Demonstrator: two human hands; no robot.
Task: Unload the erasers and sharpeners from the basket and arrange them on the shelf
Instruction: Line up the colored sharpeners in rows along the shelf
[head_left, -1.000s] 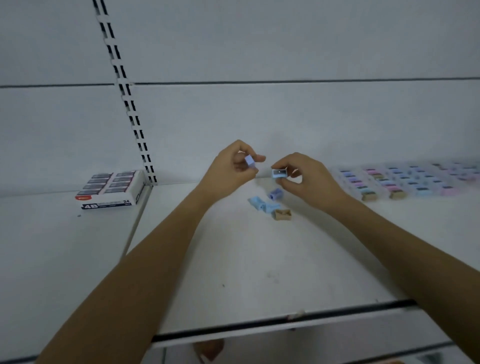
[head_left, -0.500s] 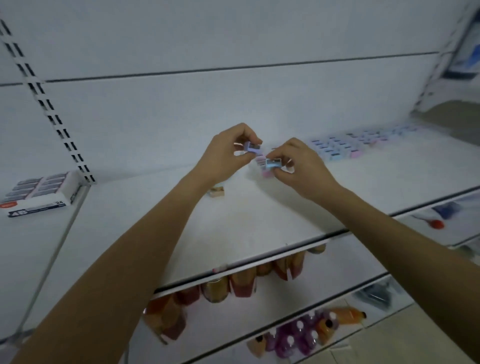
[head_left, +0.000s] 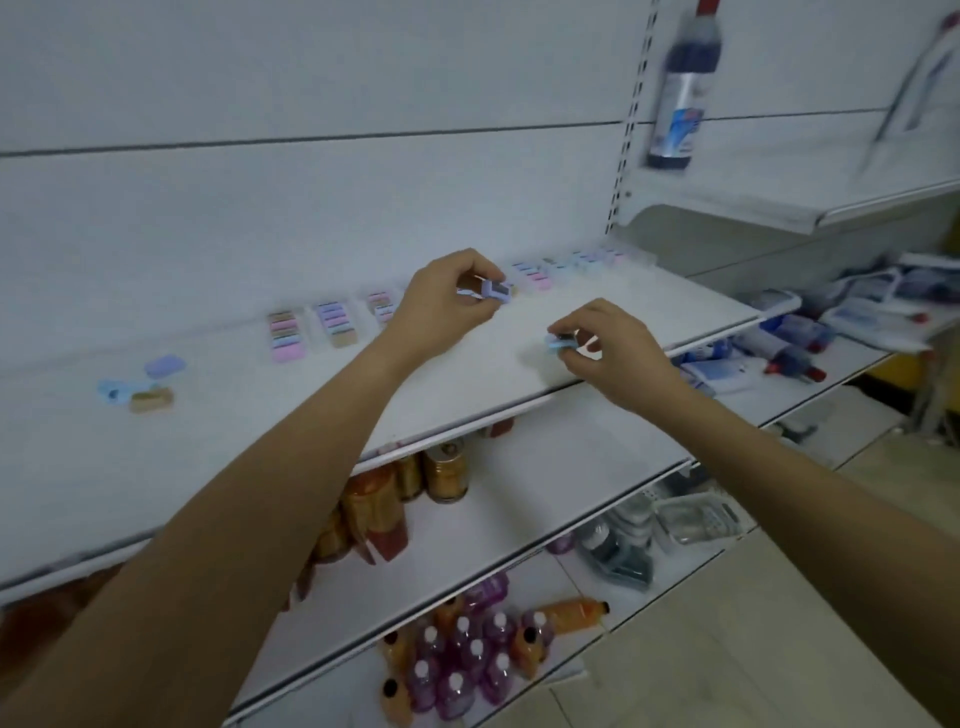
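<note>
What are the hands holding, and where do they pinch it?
The left hand pinches a purple sharpener by one end in its fingertips; the right hand pinches a light blue sharpener likewise.

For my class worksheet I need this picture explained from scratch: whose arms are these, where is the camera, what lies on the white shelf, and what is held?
No machine here: a person wears a camera on the head, looking forward and down, so both arms are their own. The left hand pinches a small purple sharpener; the right hand pinches a light blue sharpener. On the white shelf, rows of small pastel pieces sit near the back wall and three loose pieces lie further left. Bottles fill the lower shelves.
</note>
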